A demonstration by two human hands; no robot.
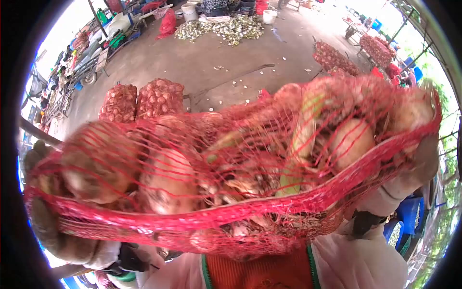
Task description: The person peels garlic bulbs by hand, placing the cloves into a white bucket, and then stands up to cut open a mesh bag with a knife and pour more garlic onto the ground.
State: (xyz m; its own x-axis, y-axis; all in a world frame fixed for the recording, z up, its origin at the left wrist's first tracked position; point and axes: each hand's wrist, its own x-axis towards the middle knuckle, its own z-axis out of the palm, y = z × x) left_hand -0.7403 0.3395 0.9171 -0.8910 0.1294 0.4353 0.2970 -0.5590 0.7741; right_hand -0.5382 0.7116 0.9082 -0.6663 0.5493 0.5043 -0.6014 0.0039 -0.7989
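A red mesh sack of onions [250,212] fills the foreground, raised close in front of my chest. Through the netting show pale brown onions [171,183], dry roots and a few green stems [301,139]. My left hand [72,245], in a soiled glove, is closed around the sack's left end, with fingers on the front edge. At the opposite end, my right hand [423,156], gloved too, grips the sack's edge; its fingers are partly hidden behind the netting. The sack is slightly blurred.
Two filled mesh sacks [159,98] stand on the concrete floor beyond. More sacks [334,58] sit at the right near a cart. A heap of pale green trimmings [238,29] lies at the back beside a white bucket [269,17]. Blue bins [411,214] are at lower right.
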